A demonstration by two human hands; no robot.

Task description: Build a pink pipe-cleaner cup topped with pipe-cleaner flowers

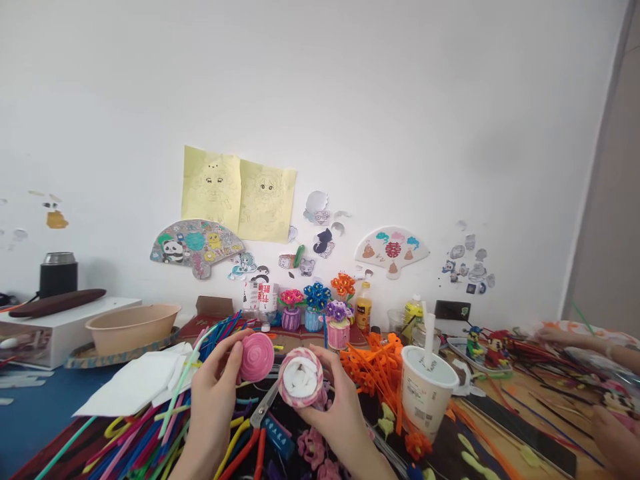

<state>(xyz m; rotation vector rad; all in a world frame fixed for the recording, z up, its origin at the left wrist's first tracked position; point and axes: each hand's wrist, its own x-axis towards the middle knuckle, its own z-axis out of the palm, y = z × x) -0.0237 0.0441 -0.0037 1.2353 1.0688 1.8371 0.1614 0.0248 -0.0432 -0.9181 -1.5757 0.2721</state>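
Note:
My left hand pinches a pink coiled disc by its left edge, its spiral face turned toward me. In my right hand is a small round pot with a pink-and-white twisted rim and white padding stuffed inside. Disc and pot are held side by side, close together. Below them lie scissors and pliers with red handles. Pink pipe-cleaner flowers lie under my right hand.
Colourful pipe cleaners spread at the left, orange ones at the right. A lidded cup with a straw stands right of my hand. Potted pipe-cleaner flowers line the back. Another person's hand is at far right, near a phone.

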